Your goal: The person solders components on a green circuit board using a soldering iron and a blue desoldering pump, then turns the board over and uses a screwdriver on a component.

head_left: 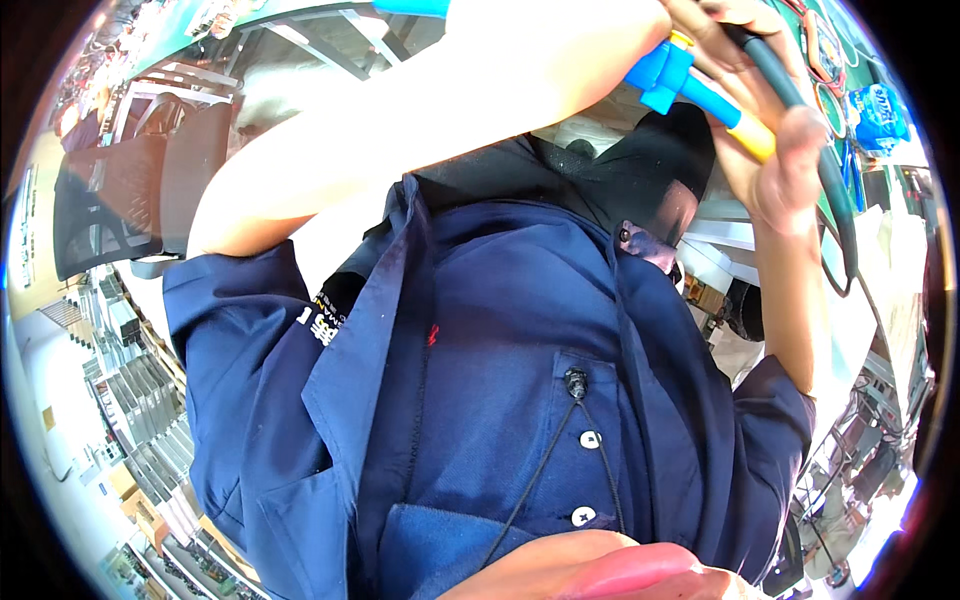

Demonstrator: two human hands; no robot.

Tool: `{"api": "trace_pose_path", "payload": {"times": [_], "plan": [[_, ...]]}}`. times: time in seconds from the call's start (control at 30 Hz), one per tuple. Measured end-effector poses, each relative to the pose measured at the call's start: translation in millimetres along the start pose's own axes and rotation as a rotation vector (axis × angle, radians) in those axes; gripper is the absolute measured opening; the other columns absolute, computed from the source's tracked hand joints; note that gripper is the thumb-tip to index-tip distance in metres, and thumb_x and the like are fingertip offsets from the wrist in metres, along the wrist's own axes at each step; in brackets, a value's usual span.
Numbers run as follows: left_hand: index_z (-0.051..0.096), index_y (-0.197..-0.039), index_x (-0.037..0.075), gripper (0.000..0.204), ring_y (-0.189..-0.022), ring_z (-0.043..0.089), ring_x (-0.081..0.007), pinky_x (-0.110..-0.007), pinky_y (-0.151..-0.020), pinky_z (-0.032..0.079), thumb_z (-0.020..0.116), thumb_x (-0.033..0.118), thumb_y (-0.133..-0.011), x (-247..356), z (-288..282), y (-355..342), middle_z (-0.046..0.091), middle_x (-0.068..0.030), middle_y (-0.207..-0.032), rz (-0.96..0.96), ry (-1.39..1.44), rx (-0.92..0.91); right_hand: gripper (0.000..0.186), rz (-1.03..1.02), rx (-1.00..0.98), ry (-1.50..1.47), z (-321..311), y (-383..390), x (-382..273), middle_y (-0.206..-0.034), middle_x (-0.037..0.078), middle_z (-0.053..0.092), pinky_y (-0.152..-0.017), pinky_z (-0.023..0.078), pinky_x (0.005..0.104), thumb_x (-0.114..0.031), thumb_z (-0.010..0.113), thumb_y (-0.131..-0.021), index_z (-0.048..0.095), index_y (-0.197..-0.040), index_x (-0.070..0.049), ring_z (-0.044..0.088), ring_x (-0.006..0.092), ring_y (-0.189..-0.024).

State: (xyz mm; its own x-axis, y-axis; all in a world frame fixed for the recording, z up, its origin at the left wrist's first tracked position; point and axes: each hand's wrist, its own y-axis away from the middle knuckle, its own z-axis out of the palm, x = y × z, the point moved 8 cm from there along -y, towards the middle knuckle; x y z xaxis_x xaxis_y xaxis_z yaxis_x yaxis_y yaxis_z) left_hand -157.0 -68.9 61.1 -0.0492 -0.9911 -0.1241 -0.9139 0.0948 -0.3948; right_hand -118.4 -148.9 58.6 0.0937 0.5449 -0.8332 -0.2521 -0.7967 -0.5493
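Head view, looking down along my body. My right hand point(783, 188) is at upper right, palm turned up, half closed, fingers bent near the top edge and thumb pointing upward. It has hold of a slim blue-and-yellow stick-shaped tool point(664, 78), which slants across the palm; its yellow end lies at the base of the thumb, and its blocky blue part reaches out toward my other arm. A thick, black, rubbery-looking cable point(780, 72) also passes through this hand, beside the thumb, then hangs in a loop beside my wrist.

My left forearm crosses from the left, washed out by bright light. The left hand point(628, 38) is just beside the tool's blue part, mostly cut off by the top edge, so I cannot tell how open it is or whether it grips anything.

Beyond the right hand is a green-topped table point(866, 66), with a shiny blue-and-white packet point(878, 122) near its edge. Below the arms spreads my navy short-sleeved jacket point(270, 380). A dark-backed chair point(110, 210) stands at far left.
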Motion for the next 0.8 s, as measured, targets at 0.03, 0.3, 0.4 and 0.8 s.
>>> {"api": "trace_pose_path", "payload": {"times": [0.03,0.3,0.4,0.8], "plan": [[0.055,-0.076,0.007,0.007,-0.052,0.059,-0.0298,-0.040,-0.047,0.046,0.054,0.014,-0.075,1.7,-0.3,0.2,0.057,-0.0115,-0.057,-0.005,0.038,0.020,0.075,-0.001,-0.004,0.061,2.0,-0.1,-4.8,-0.133,0.033,0.034,-0.103,0.033,0.0419,-0.061,0.058,-0.077,0.033,-0.117,-0.003,0.041,0.0346,-0.124],[0.058,-0.072,0.008,0.004,-0.053,0.060,-0.0290,-0.039,-0.047,0.047,0.056,0.012,-0.072,13.0,12.2,-13.9,0.058,-0.0104,-0.058,0.068,0.098,0.065,0.074,-0.064,0.122,0.183,-11.3,4.1,2.3,-0.120,0.028,0.048,-0.097,0.037,0.0350,-0.044,0.077,-0.069,0.034,-0.113,-0.003,0.050,0.0268,-0.111],[0.060,-0.073,0.008,0.006,-0.054,0.061,-0.0278,-0.037,-0.048,0.049,0.057,0.013,-0.071,17.2,4.6,-12.2,0.059,-0.0107,-0.059,0.080,0.136,0.144,0.072,-0.164,0.150,0.162,-14.3,4.7,7.8,-0.114,0.024,0.050,-0.093,0.039,0.0335,-0.040,0.080,-0.068,0.035,-0.110,-0.004,0.051,0.0247,-0.107],[0.061,-0.078,0.008,0.011,-0.058,0.061,-0.0329,-0.043,-0.054,0.048,0.060,0.012,-0.068,-22.4,35.1,-7.7,0.059,-0.0136,-0.061,0.001,0.135,-0.023,0.059,0.067,0.248,0.424,-57.7,13.5,34.4,-0.102,0.018,0.058,-0.093,0.041,0.0351,-0.039,0.076,-0.072,0.039,-0.104,-0.005,0.057,0.0255,-0.102]]}}
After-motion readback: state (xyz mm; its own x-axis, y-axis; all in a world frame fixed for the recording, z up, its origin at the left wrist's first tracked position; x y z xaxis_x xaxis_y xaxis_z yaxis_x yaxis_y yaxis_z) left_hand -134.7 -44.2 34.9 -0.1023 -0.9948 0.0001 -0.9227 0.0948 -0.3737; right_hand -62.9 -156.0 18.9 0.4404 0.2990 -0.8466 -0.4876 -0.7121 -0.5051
